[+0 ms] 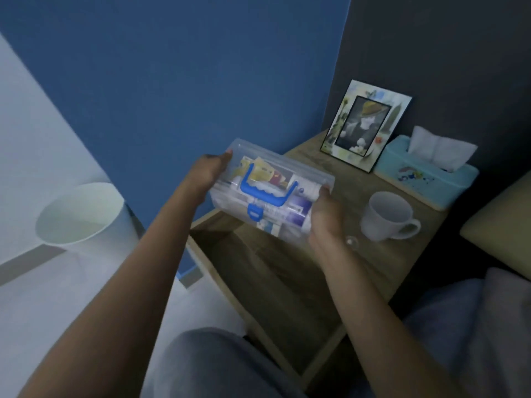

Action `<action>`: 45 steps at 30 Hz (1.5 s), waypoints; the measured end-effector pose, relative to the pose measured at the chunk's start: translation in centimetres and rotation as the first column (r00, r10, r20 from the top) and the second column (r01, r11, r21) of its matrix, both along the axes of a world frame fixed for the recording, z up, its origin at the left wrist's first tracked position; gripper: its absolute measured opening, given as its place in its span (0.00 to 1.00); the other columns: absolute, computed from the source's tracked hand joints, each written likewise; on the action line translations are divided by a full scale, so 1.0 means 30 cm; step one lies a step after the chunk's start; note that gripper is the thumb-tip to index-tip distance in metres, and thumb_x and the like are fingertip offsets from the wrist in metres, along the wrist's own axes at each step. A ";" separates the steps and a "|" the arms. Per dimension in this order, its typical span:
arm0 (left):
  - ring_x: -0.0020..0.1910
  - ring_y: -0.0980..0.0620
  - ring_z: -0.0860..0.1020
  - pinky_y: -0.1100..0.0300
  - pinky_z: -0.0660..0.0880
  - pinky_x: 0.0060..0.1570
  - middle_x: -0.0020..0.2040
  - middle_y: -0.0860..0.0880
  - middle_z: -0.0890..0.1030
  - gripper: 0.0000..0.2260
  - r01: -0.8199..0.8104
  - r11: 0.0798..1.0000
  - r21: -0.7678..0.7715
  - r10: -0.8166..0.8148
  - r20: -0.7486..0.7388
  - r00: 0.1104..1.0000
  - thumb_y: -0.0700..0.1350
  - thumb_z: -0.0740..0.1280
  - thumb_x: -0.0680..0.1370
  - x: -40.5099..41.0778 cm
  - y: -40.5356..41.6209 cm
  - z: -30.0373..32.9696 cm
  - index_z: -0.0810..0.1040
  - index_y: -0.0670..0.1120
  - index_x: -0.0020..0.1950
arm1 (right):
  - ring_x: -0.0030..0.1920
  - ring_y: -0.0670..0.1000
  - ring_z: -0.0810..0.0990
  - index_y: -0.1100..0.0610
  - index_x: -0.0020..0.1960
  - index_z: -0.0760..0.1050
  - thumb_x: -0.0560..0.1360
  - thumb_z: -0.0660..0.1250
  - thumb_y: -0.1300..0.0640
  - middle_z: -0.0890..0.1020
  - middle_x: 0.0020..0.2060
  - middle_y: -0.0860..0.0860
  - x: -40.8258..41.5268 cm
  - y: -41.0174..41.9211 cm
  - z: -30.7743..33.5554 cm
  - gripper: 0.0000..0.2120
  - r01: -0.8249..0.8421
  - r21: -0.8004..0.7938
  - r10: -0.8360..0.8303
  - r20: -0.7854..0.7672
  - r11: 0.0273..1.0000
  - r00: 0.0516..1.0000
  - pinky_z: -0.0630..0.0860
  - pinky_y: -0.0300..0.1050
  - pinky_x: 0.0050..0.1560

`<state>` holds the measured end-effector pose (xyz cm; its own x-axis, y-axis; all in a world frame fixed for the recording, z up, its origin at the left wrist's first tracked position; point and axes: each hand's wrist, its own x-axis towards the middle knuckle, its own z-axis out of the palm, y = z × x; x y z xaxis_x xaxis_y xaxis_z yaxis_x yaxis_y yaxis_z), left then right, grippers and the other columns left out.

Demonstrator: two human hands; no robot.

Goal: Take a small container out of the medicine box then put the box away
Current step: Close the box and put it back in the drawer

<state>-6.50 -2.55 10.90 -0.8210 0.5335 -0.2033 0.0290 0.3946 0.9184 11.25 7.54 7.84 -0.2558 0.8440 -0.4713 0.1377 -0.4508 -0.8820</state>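
Clear plastic medicine box (lid seemingly shut), left hand, right hand gripping ends

mug on nightstand, before tissue box, frame left.

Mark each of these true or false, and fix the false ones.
1. Both hands hold the medicine box. True: left hand and right hand grip its ends.
2. The box's handle is red. False: the handle is blue.
3. The mug lies on its side. False: it stands upright on the nightstand.
4. The drawer under the box is open. True.
5. A tissue box sits beside the photo frame. True.
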 end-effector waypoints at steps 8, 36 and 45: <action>0.56 0.49 0.76 0.55 0.71 0.62 0.56 0.45 0.78 0.19 0.096 0.995 -0.041 -0.094 0.044 0.995 0.51 0.63 0.79 -0.015 -0.197 -0.110 0.76 0.39 0.63 | 0.53 0.54 0.83 0.54 0.67 0.70 0.79 0.56 0.41 0.82 0.57 0.55 0.073 -0.312 -0.106 0.24 0.017 -0.202 -0.018 0.000 0.979 1.000 0.80 0.53 0.55; 0.59 0.42 0.77 0.52 0.70 0.56 0.60 0.39 0.79 0.21 0.353 0.808 -0.471 -0.377 0.046 0.925 0.54 0.55 0.82 -0.012 -0.026 -0.528 0.76 0.40 0.63 | 0.55 0.55 0.81 0.55 0.68 0.69 0.81 0.54 0.47 0.80 0.58 0.57 0.079 -0.297 -0.520 0.20 0.074 -0.236 -0.026 0.199 0.969 0.980 0.74 0.41 0.40; 0.70 0.40 0.69 0.44 0.68 0.68 0.71 0.39 0.71 0.27 -0.211 0.933 -0.293 0.067 -0.433 0.899 0.58 0.60 0.78 0.118 -0.184 -0.488 0.67 0.42 0.71 | 0.53 0.24 0.74 0.46 0.70 0.63 0.80 0.53 0.45 0.76 0.58 0.40 0.230 -0.254 -0.239 0.20 -0.638 0.383 0.518 0.376 0.668 0.769 0.74 0.24 0.47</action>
<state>-2.97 -8.06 -3.73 -0.9285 0.3705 0.0259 0.2959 0.6959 0.6544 18.16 -0.10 0.67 -0.7097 0.6836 -0.1707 0.4402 0.2410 -0.8650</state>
